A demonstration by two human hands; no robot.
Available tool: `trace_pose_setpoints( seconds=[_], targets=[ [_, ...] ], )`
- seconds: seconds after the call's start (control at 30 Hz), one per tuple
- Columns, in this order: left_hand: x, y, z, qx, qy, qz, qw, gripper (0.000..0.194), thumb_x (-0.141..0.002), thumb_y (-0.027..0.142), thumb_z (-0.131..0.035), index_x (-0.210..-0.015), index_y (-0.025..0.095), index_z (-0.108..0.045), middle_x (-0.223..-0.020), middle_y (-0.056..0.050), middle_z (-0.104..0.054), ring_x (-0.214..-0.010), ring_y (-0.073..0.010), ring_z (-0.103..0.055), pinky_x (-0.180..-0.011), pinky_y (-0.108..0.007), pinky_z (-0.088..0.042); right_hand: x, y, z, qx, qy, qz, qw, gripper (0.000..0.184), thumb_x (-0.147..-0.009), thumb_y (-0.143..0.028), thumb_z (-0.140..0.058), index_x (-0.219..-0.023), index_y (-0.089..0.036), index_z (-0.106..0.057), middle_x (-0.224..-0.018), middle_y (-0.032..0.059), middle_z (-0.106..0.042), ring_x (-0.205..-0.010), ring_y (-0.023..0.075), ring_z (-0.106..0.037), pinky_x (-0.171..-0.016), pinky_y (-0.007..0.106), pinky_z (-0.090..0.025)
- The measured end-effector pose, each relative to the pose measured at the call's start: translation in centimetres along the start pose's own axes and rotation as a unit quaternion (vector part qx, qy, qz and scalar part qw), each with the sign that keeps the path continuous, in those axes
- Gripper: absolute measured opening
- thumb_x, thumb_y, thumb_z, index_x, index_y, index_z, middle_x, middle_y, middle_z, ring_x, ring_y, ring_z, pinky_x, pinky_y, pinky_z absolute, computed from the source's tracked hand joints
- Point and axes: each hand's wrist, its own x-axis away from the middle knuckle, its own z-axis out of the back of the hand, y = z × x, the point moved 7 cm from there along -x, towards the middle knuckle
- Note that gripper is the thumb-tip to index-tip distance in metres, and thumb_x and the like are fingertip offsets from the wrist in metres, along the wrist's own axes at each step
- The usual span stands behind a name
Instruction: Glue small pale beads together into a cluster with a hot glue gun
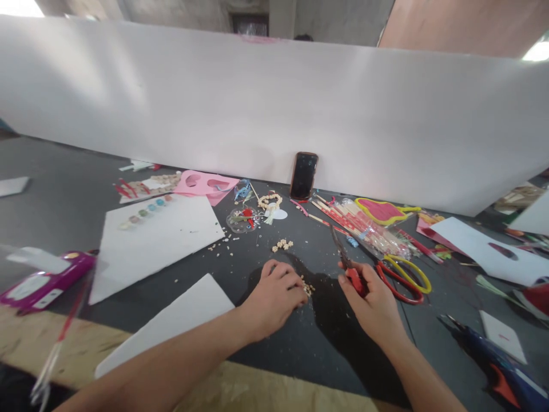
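Note:
My left hand [277, 298] is low over the dark tabletop, its fingers curled downward and the tips mostly hidden. Just beside its fingers is a small pile of cream-coloured bits [307, 286], and whatever may be pinched there cannot be made out. A cluster of cream flower-like pieces [282, 245] lies beyond that hand. My right hand [372, 292] is closed around red-handled scissors [355, 280], whose dark blades point up and away from me. To the right of that hand lie a red loop handle [397, 286] and a yellow loop handle [414, 273].
A phone [304, 175] leans against the tall white board [240, 109]. White sheets [150, 246], a pink mask [201, 182] and a purple device [51, 280] are to the left. Wrapped sticks [364, 226], a yellow-edged pink shape [380, 210] and a blue glue gun [493, 360] are right.

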Motion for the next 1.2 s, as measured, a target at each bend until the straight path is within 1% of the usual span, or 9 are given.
trace_pose_setpoints(
  seconds=[0.1,0.17,0.3,0.43,0.57,0.67,0.9,1.03,1.2],
  targets=[
    [-0.3,-1.0,1.1,0.110,0.015,0.074,0.991,0.017,-0.084,0.018,-0.045,-0.079,0.023,-0.061,-0.080,0.000,-0.064,-0.086,-0.0176,-0.048,-0.082,-0.035,-0.029,0.2,-0.7,0.3,0.012,0.002,0.022,1.000,0.021,-0.082,-0.033,-0.049,-0.100,-0.022,-0.051,-0.090,0.0041,-0.062,-0.080,0.0179,-0.059,-0.071,0.027,-0.045],
    [-0.3,-2.2,1.7,0.210,0.050,0.149,0.965,0.015,-0.082,0.022,-0.047,-0.078,0.022,-0.061,-0.078,0.000,-0.064,-0.080,-0.0165,-0.051,-0.077,-0.030,-0.034,0.4,-1.4,0.2,0.024,-0.003,0.050,0.998,0.021,-0.082,-0.030,-0.048,-0.101,-0.022,-0.050,-0.093,0.0050,-0.062,-0.083,0.0187,-0.060,-0.073,0.028,-0.045],
    [0.4,-4.6,1.3,0.438,0.105,0.268,0.852,0.011,-0.077,0.027,-0.056,-0.080,0.018,-0.061,-0.075,0.000,-0.061,-0.072,-0.0141,-0.054,-0.067,-0.024,-0.039,1.1,-2.7,-0.9,0.065,-0.049,0.117,0.990,0.006,-0.082,-0.025,-0.046,-0.086,-0.023,-0.051,-0.107,0.0068,-0.059,-0.095,0.0200,-0.058,-0.079,0.030,-0.045],
    [0.5,-5.5,0.9,0.567,0.151,0.283,0.758,0.014,-0.072,0.024,-0.063,-0.083,0.016,-0.060,-0.077,-0.001,-0.059,-0.074,-0.0111,-0.053,-0.070,-0.022,-0.038,1.5,-2.8,-2.1,0.099,-0.093,0.145,0.980,0.009,-0.083,-0.017,-0.040,-0.082,-0.024,-0.046,-0.115,0.0075,-0.056,-0.101,0.0196,-0.056,-0.082,0.032,-0.046],
    [0.5,-5.9,1.2,0.624,0.191,0.275,0.706,0.022,-0.068,0.020,-0.068,-0.087,0.015,-0.059,-0.077,-0.001,-0.058,-0.071,-0.0088,-0.052,-0.069,-0.021,-0.039,1.7,-3.0,-2.6,0.138,-0.105,0.178,0.969,0.014,-0.079,-0.013,-0.041,-0.088,-0.023,-0.046,-0.125,0.0081,-0.050,-0.107,0.0209,-0.053,-0.085,0.035,-0.045],
    [0.5,-5.9,1.3,0.639,0.198,0.274,0.691,0.023,-0.067,0.018,-0.069,-0.088,0.015,-0.059,-0.076,0.000,-0.058,-0.071,-0.0081,-0.052,-0.069,-0.020,-0.039,1.9,-3.6,-2.8,0.147,-0.113,0.200,0.962,0.010,-0.081,-0.016,-0.043,-0.086,-0.023,-0.047,-0.126,0.0084,-0.050,-0.106,0.0210,-0.054,-0.084,0.036,-0.047],
    [0.5,-6.1,1.3,0.640,0.202,0.289,0.683,0.026,-0.066,0.019,-0.069,-0.089,0.015,-0.057,-0.076,0.000,-0.057,-0.073,-0.0091,-0.052,-0.069,-0.021,-0.039,2.3,-4.4,-2.9,0.160,-0.106,0.215,0.958,0.006,-0.082,-0.021,-0.044,-0.084,-0.023,-0.049,-0.125,0.0093,-0.051,-0.103,0.0212,-0.057,-0.083,0.036,-0.049],
    [0.5,-6.0,1.2,0.635,0.195,0.291,0.689,0.027,-0.067,0.022,-0.069,-0.091,0.016,-0.057,-0.075,0.001,-0.055,-0.071,-0.0088,-0.051,-0.068,-0.021,-0.038,2.3,-4.3,-3.0,0.151,-0.104,0.215,0.959,0.007,-0.081,-0.020,-0.044,-0.083,-0.024,-0.050,-0.123,0.0089,-0.054,-0.101,0.0209,-0.059,-0.083,0.036,-0.049],
    [0.7,-6.0,0.9,0.613,0.172,0.310,0.706,0.030,-0.071,0.029,-0.064,-0.098,0.018,-0.059,-0.078,0.000,-0.054,-0.070,-0.0093,-0.048,-0.066,-0.023,-0.037,1.8,-3.5,-2.4,0.124,-0.069,0.167,0.976,0.007,-0.081,-0.022,-0.045,-0.086,-0.023,-0.050,-0.115,0.0085,-0.058,-0.099,0.0209,-0.059,-0.082,0.034,-0.049]
  ],
)
